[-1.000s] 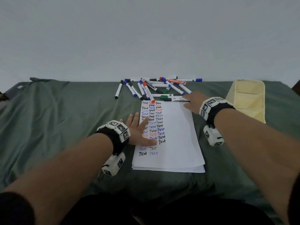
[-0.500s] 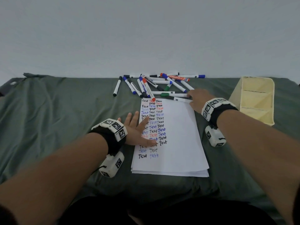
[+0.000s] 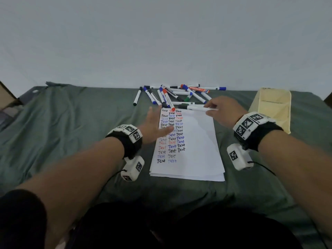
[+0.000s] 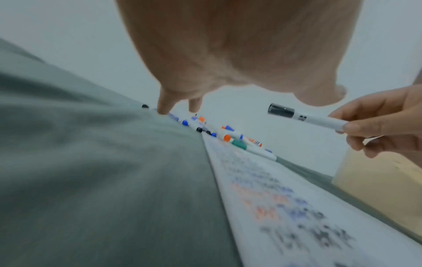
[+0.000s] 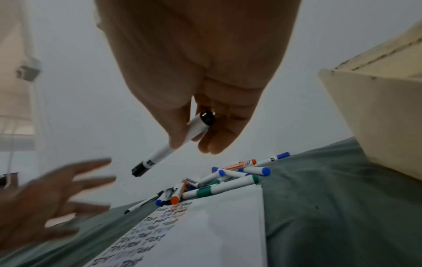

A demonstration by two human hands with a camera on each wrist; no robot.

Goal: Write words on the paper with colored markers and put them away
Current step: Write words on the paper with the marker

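Observation:
A stack of white paper [image 3: 195, 141] lies on the green cloth, its left side filled with rows of "Test" in black, blue and red. My right hand [image 3: 221, 109] pinches a white marker with a black cap [image 3: 195, 108] above the paper's top edge; the same marker [image 5: 169, 150] [image 4: 306, 118] is lifted clear of the sheet, cap on. My left hand [image 3: 154, 126] hovers open over the paper's left edge, fingers spread and blurred. A pile of capped markers [image 3: 176, 95] lies beyond the paper.
A cream holder with compartments [image 3: 273, 108] stands at the right, close to my right wrist. A lone black-capped marker [image 3: 137, 96] lies left of the pile. The wall rises just behind the markers. Green cloth [image 3: 71, 126] covers the table.
My right hand has picked a black-capped marker out of the pile and lifted it. My left hand has come off the paper and moved forward.

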